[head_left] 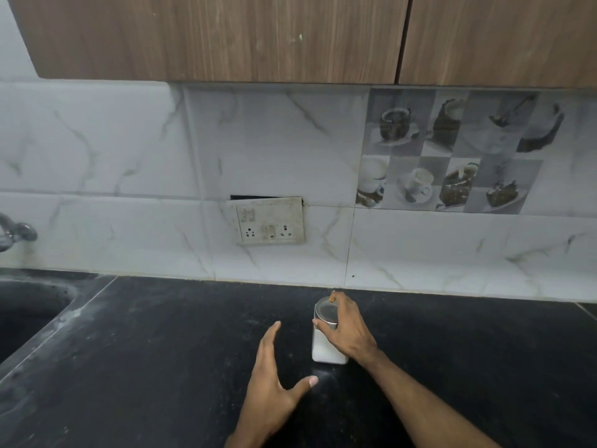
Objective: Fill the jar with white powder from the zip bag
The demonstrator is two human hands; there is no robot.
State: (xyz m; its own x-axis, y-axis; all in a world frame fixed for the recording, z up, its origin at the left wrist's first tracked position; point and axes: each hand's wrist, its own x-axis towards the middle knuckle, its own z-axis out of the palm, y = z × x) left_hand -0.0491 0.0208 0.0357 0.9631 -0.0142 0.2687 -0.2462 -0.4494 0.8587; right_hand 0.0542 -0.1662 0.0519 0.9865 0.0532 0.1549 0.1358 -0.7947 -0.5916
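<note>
Right grip (345, 331) clamped on lid (324, 310) of jar (323, 350); left grip (274, 383) apart, beside it. Probably capping; bag unseen. Next: brace jar, twist.

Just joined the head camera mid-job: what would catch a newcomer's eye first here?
The jar, holding white powder, stands on the black countertop with the right hand gripping its metal-rimmed lid. The left hand is spread open just left of it, clear of the jar. Behind, a switchboard hangs crooked on the marble-tiled wall.
</note>
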